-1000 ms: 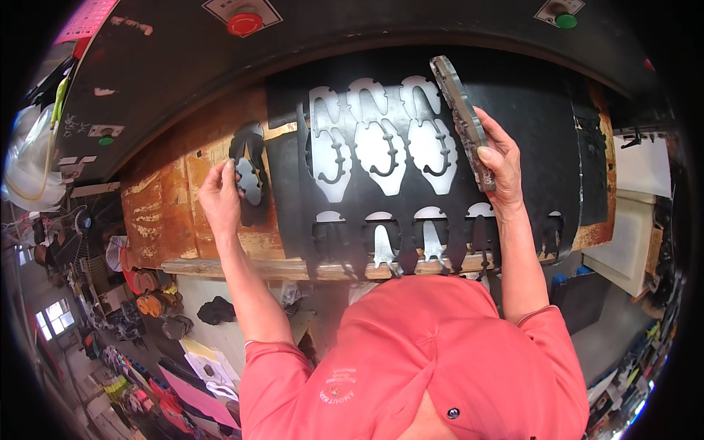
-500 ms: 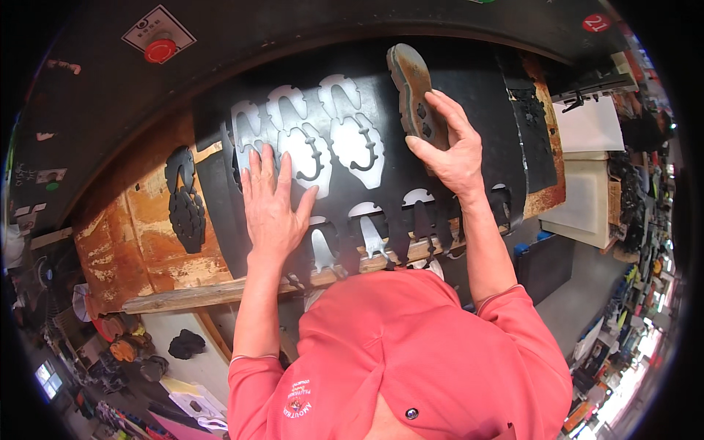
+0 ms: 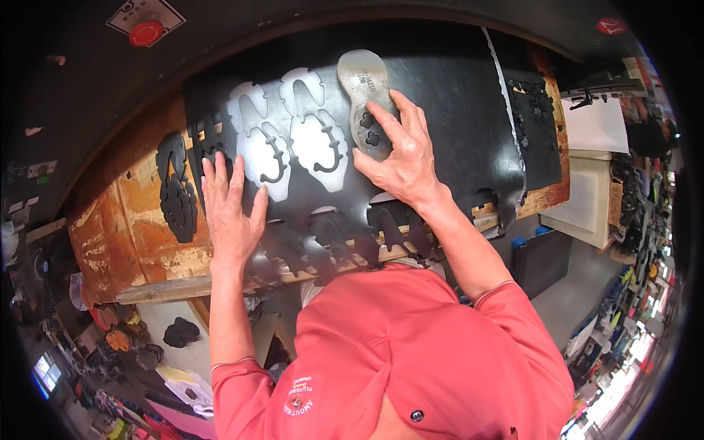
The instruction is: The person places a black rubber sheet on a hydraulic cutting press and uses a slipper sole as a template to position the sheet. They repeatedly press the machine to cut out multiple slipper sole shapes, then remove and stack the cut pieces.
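Note:
A grey sole-shaped metal cutting die [image 3: 363,77] sits face up on a black rubber-like sheet [image 3: 455,103]. My right hand [image 3: 403,158] grips its lower right side, with the thumb at the near end and the fingers along the edge. My left hand [image 3: 233,220] rests on the sheet farther left, fingers stretched out and holding nothing. Between the two hands are sole-shaped cut-outs [image 3: 315,147] through which a bright white surface shows. Along the sheet's near edge runs a row of more cut-outs, draped over the table's edge.
A worn wooden board [image 3: 110,235] lies under the sheet. Dark cut pieces [image 3: 176,187] are stacked on it at the left. A dark machine beam with a red button [image 3: 145,32] spans the far side. At the right stands a white block [image 3: 579,187] beside black scraps.
The die has moved left and now lies flatter, its top turned toward me, still in my right hand. The sheet and my left hand have shifted left.

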The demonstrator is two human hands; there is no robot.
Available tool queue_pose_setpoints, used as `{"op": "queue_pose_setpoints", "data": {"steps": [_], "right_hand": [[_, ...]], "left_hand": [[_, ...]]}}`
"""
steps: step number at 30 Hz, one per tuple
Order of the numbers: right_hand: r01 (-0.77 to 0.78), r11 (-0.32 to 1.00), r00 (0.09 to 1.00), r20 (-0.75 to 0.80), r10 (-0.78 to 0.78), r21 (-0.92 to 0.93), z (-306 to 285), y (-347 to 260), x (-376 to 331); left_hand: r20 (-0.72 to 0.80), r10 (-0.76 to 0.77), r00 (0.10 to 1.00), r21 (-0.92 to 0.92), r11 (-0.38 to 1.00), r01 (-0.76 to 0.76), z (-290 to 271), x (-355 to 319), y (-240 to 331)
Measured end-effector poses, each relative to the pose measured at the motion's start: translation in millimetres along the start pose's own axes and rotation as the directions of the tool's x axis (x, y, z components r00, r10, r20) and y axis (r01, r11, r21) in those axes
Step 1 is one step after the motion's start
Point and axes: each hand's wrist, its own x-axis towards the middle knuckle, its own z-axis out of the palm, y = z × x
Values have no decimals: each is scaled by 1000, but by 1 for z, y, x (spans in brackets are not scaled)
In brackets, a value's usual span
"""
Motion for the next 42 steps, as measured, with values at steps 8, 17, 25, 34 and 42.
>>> {"op": "queue_pose_setpoints", "data": {"steps": [8,17,25,34,42], "right_hand": [[-55,998,998,27,56,-6,2,-7,6],[18,998,997,-79,-13,64,14,5,-1],[-62,969,995,96,40,237,-12,11,9],[169,979,869,-486,-92,117,-144,30,43],[-408,898,903,-73,424,166,-109,35,-95]], "left_hand": [[-57,0,998,-20,1000,-2,2,3,13],[-163,-81,983,-535,844,-19,-20,-52,89],[-337,164,927,-242,937,-253,36,-69,121],[-438,110,892,-177,962,-206,41,-68,116],[-499,16,867,-209,968,-138,43,-67,113]]}}
